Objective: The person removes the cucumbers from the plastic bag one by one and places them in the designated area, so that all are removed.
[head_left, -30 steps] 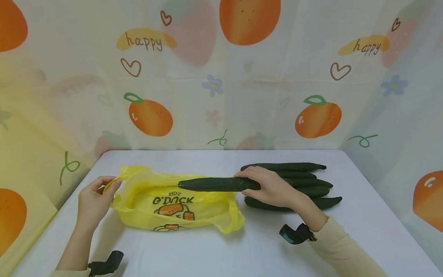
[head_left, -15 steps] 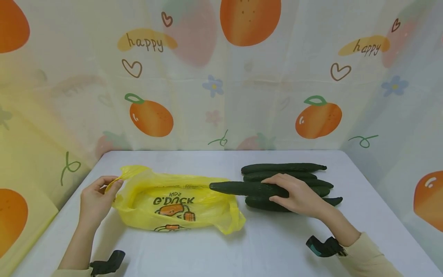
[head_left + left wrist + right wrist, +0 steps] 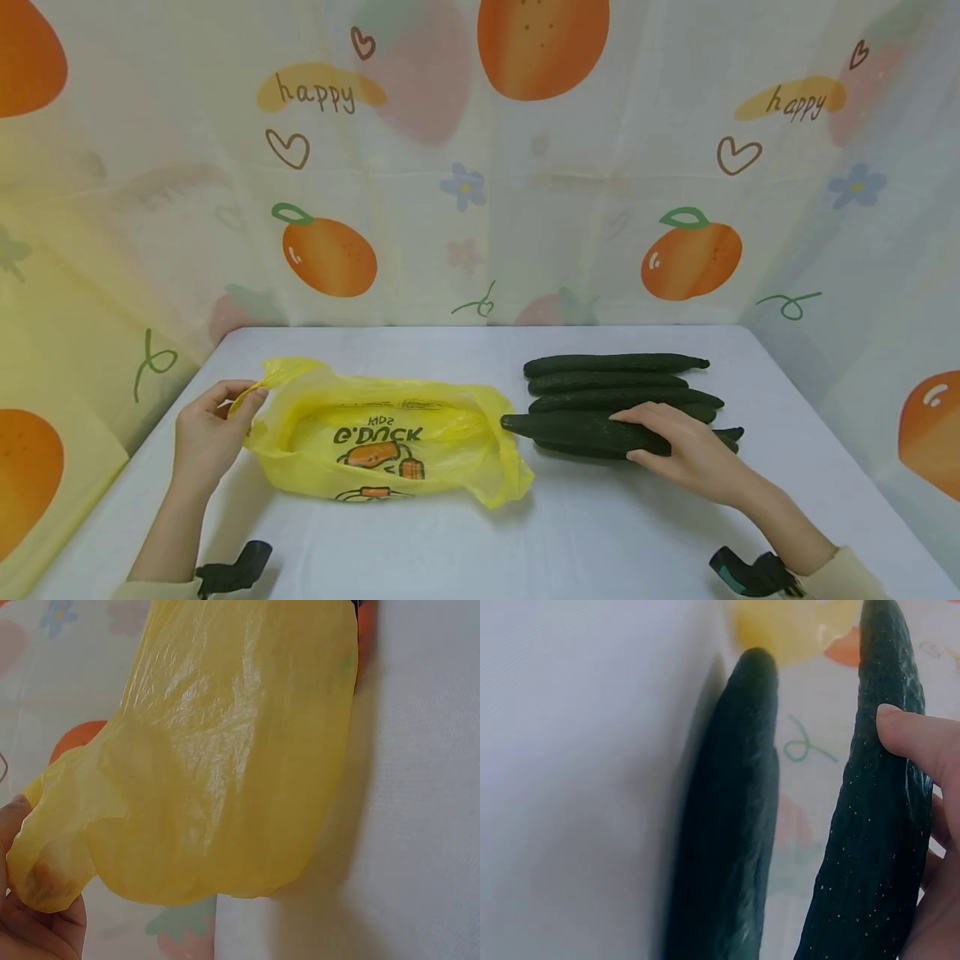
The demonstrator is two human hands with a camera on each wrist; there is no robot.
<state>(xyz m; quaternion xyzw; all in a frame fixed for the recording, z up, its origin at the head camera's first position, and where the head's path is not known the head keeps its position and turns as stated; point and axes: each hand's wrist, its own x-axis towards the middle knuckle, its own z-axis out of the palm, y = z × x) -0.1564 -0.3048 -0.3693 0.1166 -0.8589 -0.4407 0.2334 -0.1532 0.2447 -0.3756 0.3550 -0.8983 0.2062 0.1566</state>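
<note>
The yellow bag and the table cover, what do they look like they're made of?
The yellow bag looks like thin glossy plastic film: translucent, crinkled, with shiny highlights. The table cover seems a smooth matte white sheet, possibly fabric or vinyl; I cannot tell which.

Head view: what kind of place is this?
Probably a staged tabletop booth, not a real kitchen. A white table is boxed in on three sides by a fruit-print curtain. On it lie only a yellow bag and some cucumbers.
</note>
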